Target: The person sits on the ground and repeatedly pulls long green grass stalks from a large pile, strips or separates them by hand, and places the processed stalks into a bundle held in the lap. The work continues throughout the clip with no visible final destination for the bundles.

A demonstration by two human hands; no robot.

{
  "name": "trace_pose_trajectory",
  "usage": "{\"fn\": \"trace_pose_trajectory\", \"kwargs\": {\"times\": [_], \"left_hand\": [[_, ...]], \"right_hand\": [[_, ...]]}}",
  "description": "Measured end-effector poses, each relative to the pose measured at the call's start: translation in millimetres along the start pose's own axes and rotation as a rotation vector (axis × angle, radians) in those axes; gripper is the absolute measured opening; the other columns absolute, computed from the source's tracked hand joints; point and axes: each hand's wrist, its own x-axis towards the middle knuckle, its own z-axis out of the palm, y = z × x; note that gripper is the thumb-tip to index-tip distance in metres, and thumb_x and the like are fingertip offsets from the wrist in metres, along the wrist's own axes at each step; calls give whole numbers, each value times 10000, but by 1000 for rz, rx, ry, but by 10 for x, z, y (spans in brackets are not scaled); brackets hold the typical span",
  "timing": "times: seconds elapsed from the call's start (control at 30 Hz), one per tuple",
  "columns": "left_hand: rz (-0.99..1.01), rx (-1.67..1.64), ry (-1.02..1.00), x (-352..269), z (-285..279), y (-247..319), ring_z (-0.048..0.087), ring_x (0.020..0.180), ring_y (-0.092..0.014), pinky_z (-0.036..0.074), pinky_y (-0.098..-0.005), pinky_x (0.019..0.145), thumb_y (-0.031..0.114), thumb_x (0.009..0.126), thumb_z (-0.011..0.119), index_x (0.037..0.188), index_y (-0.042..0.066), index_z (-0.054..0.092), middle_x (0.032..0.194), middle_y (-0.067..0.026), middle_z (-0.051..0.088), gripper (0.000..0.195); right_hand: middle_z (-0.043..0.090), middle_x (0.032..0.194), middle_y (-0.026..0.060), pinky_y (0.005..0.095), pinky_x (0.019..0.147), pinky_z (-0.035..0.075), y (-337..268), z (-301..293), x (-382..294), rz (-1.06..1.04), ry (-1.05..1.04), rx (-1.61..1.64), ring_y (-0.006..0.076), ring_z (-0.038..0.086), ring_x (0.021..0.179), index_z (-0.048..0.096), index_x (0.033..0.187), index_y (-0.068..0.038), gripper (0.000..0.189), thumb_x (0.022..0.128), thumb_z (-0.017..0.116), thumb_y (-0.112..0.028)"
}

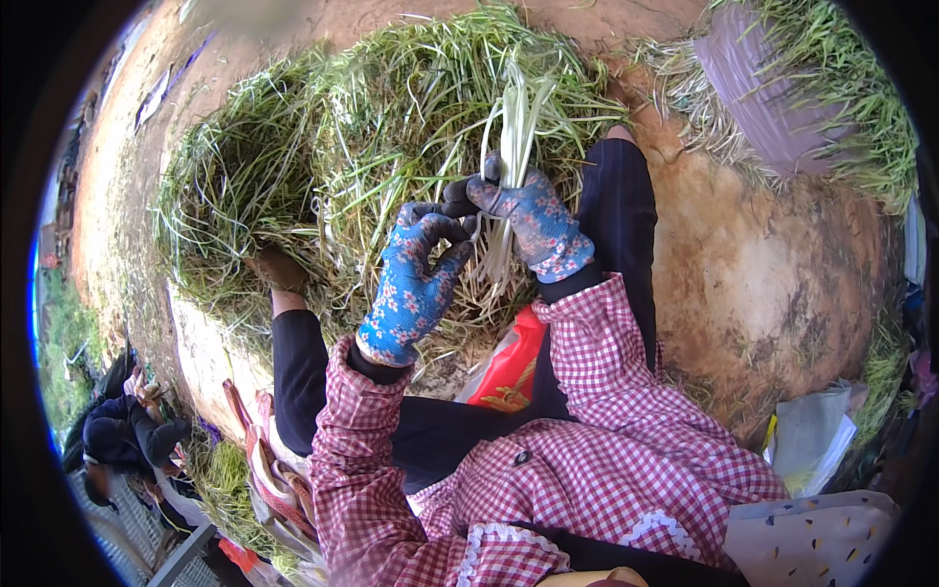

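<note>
My right hand (539,220), in a blue floral glove with dark fingertips, is closed around a bundle of pale plant stalks (519,125). The white stalks point up past the fingers and their thin ends hang below the palm. My left hand (418,282), gloved alike, is just left of the bundle with thumb and fingers curled; whether a thin stalk lies between its fingertips, I cannot tell. Beneath and beyond both hands spreads a large heap of green, grass-like plants (352,132).
At the upper right, a purplish plastic sheet (763,95) lies among more greens (858,103). A red plastic bag (513,367) lies between my legs. Cloth bags (275,469) lie at the left. Another person (132,433) is at the far left. A grey bag (810,433) lies at the lower right.
</note>
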Motion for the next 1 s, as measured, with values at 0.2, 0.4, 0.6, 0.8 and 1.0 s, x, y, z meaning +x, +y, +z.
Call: {"fn": "trace_pose_trajectory", "kwargs": {"times": [0.2,0.4,0.6,0.8,1.0], "left_hand": [[-376,-421,-139,-37,-39,70,502,737,-73,421,-213,688,43,884,537,949,27,542,792,5,546,67],[-294,-274,144,-57,85,86,515,720,-90,435,-243,656,21,874,545,929,17,541,782,-26,561,55],[33,365,345,185,14,147,598,750,-341,483,-360,639,12,810,585,891,45,563,806,-156,584,90],[177,652,273,296,-57,188,585,733,-314,468,-354,648,13,786,599,891,51,556,810,-128,572,120],[98,666,297,229,-47,146,578,729,-326,460,-374,636,37,809,588,888,56,551,807,-138,566,90]], "right_hand": [[639,826,46,264,688,480,71,-43,35,18,62,-224,127,605,749,598,882,-40,129,791,677,-87],[624,805,32,263,702,477,75,-47,53,-17,43,-366,123,599,754,595,889,-31,135,799,674,-94],[603,778,39,264,615,505,-59,67,-38,69,29,-295,126,590,709,580,893,-16,185,788,701,-110],[560,791,-16,226,662,425,-92,63,-48,83,46,-327,72,508,727,569,925,-49,229,775,724,-126],[577,837,-11,224,695,431,-74,61,-55,59,62,-368,71,526,767,580,964,-45,241,802,701,-176]]}}
